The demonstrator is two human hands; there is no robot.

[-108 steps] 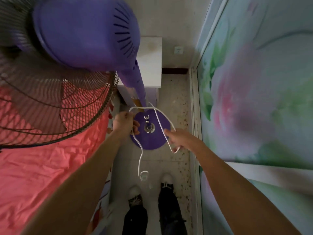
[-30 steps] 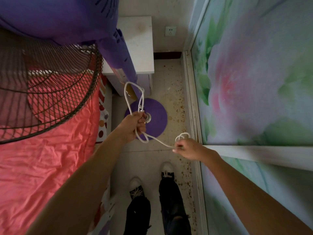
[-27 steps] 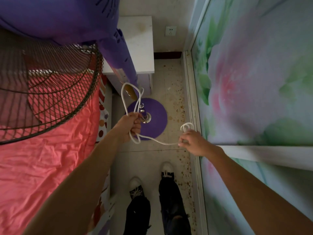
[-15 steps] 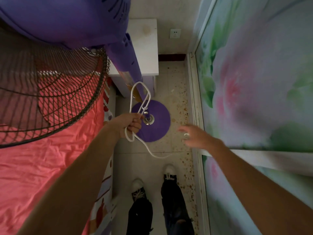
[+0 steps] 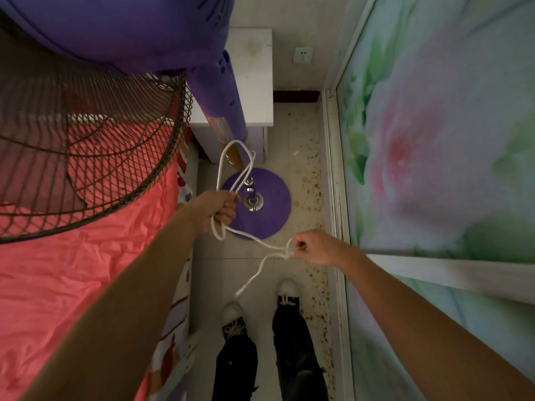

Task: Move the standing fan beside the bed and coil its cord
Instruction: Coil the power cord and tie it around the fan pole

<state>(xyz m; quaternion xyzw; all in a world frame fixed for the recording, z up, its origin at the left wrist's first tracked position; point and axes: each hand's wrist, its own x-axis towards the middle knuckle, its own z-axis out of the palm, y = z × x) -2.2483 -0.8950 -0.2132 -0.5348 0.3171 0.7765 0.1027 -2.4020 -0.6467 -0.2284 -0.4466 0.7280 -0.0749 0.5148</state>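
The purple standing fan (image 5: 121,27) rises right under me, its wire cage (image 5: 86,146) over the bed and its round base (image 5: 269,204) on the tiled floor. My left hand (image 5: 218,208) is closed around loops of the white cord (image 5: 231,166), which arch up above the fist. From there the cord runs right to my right hand (image 5: 314,247), which pinches it. A loose end hangs down from that pinch toward my shoes.
The bed with a red sheet (image 5: 72,270) fills the left. A white nightstand (image 5: 254,82) stands behind the fan, a wall socket (image 5: 303,55) beyond it. A floral sliding door (image 5: 434,140) closes the right side. My feet (image 5: 260,314) stand in the narrow aisle.
My right hand let go of the cord half a second ago, then moved back and pinched it again lower down. The left hand kept its loops throughout.
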